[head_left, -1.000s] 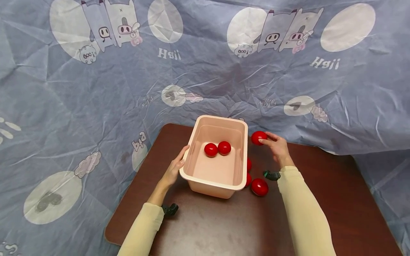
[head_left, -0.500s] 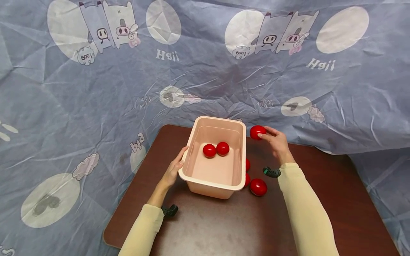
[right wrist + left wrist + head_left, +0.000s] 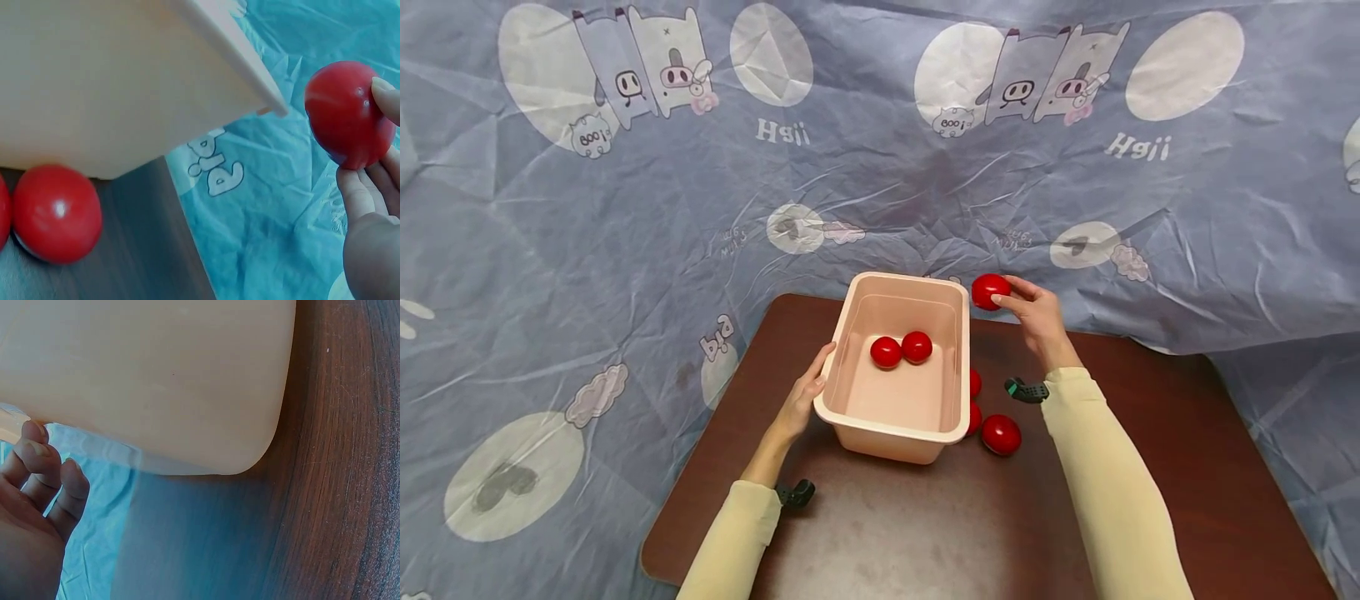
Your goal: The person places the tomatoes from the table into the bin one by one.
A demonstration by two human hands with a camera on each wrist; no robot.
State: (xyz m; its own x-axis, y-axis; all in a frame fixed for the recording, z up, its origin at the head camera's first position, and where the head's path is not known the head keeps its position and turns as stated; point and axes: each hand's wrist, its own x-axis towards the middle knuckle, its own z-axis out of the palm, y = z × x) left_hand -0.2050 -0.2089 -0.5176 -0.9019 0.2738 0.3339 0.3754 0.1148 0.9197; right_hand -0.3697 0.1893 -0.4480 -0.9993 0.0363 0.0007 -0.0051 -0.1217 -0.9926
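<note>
A pink plastic tub [image 3: 955, 367] stands on the brown table [image 3: 1150, 467] with two red balls [image 3: 901, 350] inside. My right hand [image 3: 1036, 317] pinches another red ball [image 3: 990, 291] in the air beside the tub's far right corner; the right wrist view shows this ball [image 3: 347, 114] between my fingertips [image 3: 386, 100]. My left hand [image 3: 805, 392] holds the tub's left rim, with its fingers [image 3: 44, 475] curled at the tub's wall [image 3: 156, 381]. Three more red balls [image 3: 1001, 434] lie on the table against the tub's right side, two of them half hidden.
A blue cartoon-printed cloth [image 3: 625, 208] hangs behind and drapes around the table. The table's rounded front left corner [image 3: 651, 562] is close to my left sleeve. Bare tabletop lies in front of the tub and to the right.
My right hand has lifted the red ball up and slightly left, from table level to above the tub's far right corner. The left hand has stayed on the rim.
</note>
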